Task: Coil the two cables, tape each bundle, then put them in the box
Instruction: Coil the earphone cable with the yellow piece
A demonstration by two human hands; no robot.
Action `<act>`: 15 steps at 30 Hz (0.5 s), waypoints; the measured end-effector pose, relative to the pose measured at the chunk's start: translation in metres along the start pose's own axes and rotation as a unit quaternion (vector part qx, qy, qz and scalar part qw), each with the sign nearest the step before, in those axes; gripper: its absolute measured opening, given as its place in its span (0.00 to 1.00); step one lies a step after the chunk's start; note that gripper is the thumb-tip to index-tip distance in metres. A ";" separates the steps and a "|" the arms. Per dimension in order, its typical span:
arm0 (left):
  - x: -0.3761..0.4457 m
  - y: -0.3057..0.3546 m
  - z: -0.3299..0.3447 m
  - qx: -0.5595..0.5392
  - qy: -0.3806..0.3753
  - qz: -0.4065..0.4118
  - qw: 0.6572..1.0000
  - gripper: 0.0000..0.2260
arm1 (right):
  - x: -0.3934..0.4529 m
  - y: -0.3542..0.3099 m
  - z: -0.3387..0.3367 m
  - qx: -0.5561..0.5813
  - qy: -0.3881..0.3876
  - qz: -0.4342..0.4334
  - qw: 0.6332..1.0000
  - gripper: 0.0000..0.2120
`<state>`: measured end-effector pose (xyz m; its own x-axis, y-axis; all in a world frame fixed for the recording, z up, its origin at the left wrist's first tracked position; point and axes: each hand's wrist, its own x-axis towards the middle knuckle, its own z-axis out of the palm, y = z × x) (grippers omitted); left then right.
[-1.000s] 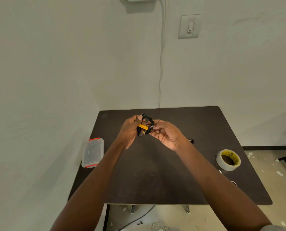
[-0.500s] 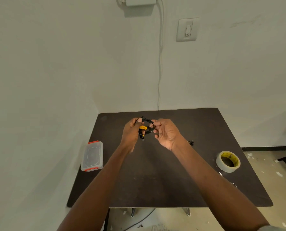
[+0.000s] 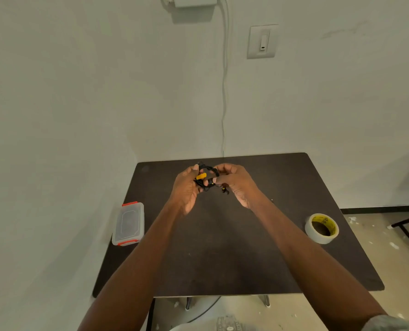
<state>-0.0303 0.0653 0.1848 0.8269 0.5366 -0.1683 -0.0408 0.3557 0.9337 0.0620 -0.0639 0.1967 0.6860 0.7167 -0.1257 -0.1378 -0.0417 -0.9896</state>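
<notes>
While you hold the black cable coil (image 3: 207, 179) up over the far middle of the desk (image 3: 222, 247), both of your hands are closed on it. Your left hand (image 3: 186, 187) curls its thumb and fingers round the left side of the loops, just by the small yellow tab (image 3: 201, 176) on the bundle. Your right hand (image 3: 235, 182) pinches the right side with its fingertips, and a short end with a dark plug (image 3: 225, 189) hangs just below them. Gripping from both sides like this probably keeps the loops from springing apart while you tidy the last turns.

Whether any tape is on this bundle yet, I cannot tell; the yellow piece may be a tie or a label. Only one coil is plainly in view. A tiny dark thing lies on the desk to the right of your right wrist, too small to name.

You have the tape roll (image 3: 321, 228) lying flat near the desk's right edge, well apart from your hands, so one hand will likely have to let go to fetch it. Keep the other clamped firmly on the loops when you do. Your clear box (image 3: 128, 223) with red clips sits at the left edge, its lid on, so it will need opening before anything goes in.
</notes>
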 end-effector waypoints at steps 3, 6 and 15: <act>-0.003 -0.006 0.006 -0.034 0.008 -0.020 0.999 0.08 | -0.001 0.006 -0.005 0.005 -0.008 0.052 0.999 0.09; -0.004 -0.013 0.008 -0.027 0.023 -0.033 0.999 0.07 | -0.001 0.005 -0.010 -0.062 0.016 0.078 0.995 0.13; -0.002 -0.028 0.029 -0.015 0.042 -0.048 0.998 0.08 | -0.004 0.020 -0.038 -0.053 -0.036 0.083 0.995 0.17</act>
<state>-0.0140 0.0322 0.1680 0.7785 0.5597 -0.2841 0.0187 0.4317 0.9018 0.0837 -0.0942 0.1746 0.6061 0.7422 -0.2860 -0.1661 -0.2335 -0.9581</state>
